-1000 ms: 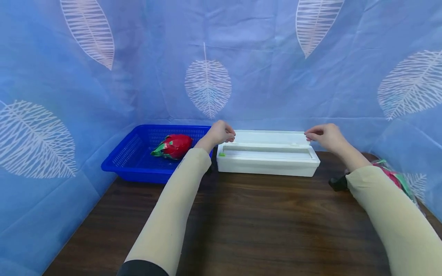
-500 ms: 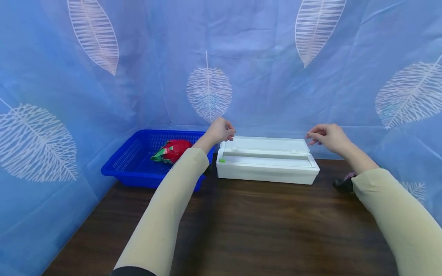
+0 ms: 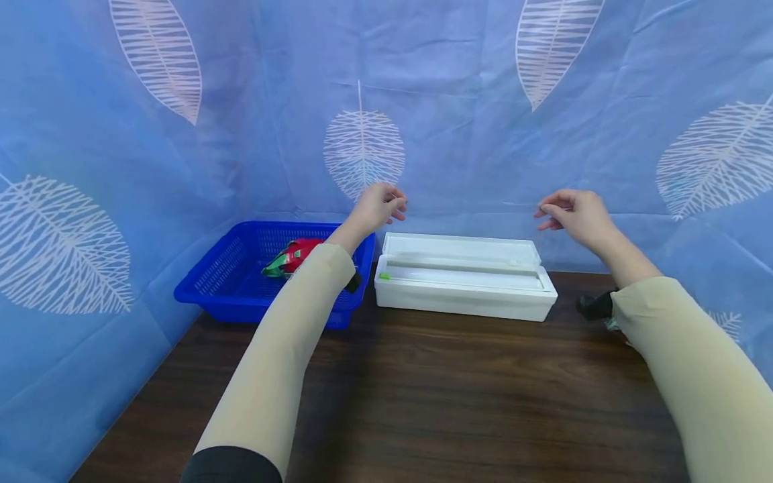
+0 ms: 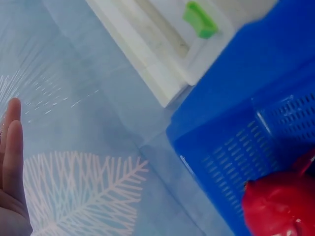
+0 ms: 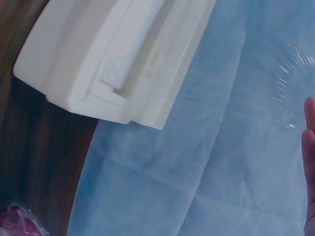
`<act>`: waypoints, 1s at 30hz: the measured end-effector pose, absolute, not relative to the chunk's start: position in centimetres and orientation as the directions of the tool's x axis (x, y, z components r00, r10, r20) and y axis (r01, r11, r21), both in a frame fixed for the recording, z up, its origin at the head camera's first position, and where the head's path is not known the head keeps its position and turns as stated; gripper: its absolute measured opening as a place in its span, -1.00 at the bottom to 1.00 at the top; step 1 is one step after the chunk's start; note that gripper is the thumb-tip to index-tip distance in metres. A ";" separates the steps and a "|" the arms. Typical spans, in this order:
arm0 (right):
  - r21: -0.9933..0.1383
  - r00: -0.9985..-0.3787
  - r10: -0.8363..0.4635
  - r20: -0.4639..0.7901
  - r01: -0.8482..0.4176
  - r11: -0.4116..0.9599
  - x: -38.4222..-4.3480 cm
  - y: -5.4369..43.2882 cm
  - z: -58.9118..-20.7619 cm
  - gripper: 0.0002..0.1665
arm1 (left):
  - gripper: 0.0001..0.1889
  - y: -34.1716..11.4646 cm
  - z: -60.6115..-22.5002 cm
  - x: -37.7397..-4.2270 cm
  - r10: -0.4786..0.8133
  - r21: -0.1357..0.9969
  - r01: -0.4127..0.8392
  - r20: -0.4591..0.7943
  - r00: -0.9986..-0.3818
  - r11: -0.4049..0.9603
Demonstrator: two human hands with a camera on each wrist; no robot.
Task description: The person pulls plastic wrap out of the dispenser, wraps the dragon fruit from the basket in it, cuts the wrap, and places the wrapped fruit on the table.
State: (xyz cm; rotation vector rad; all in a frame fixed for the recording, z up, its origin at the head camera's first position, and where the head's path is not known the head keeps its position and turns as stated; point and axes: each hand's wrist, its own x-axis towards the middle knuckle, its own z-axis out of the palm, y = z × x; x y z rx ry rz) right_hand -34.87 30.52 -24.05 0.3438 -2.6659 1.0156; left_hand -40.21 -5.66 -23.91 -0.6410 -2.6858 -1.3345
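A sheet of clear cling film (image 4: 44, 93) is stretched between my two hands, visible by its shiny creases in both wrist views. My left hand (image 3: 377, 206) pinches one end of it, and my right hand (image 3: 578, 213) pinches the other. Both are raised above the back of the white cling film dispenser (image 3: 465, 295), whose lid (image 3: 461, 248) is tipped back. A green slide cutter (image 4: 201, 19) sits at the dispenser's left end. In the blue basket (image 3: 211, 295) to the left lies a red and green dragon fruit (image 3: 296, 256), partly covered by my left sleeve.
Beyond the right end of the dispenser, a plastic-wrapped red fruit (image 5: 19, 221) lies on the dark wooden table (image 3: 459, 389), mostly hidden by my right arm in the head view. A blue leaf-print cloth (image 3: 459, 100) hangs close behind everything.
Both hands have risen away from the dispenser, keeping the cling film between them. The head view has shifted slightly up and down. The dragon fruit stays in the basket.
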 end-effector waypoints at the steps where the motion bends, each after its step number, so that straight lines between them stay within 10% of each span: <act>1: -0.610 -0.935 -0.122 0.333 -0.312 0.729 -34.9 30.5 -23.8 -0.64 | -0.78 -5.7 -23.8 -40.3 0.330 0.743 0.399 0.250 -0.910 0.537; 30: -0.593 -0.921 -0.013 0.390 -0.262 0.761 -35.5 29.3 -17.4 -0.54 | -0.77 -5.6 -18.8 -40.6 0.234 0.734 0.487 0.428 -0.873 0.474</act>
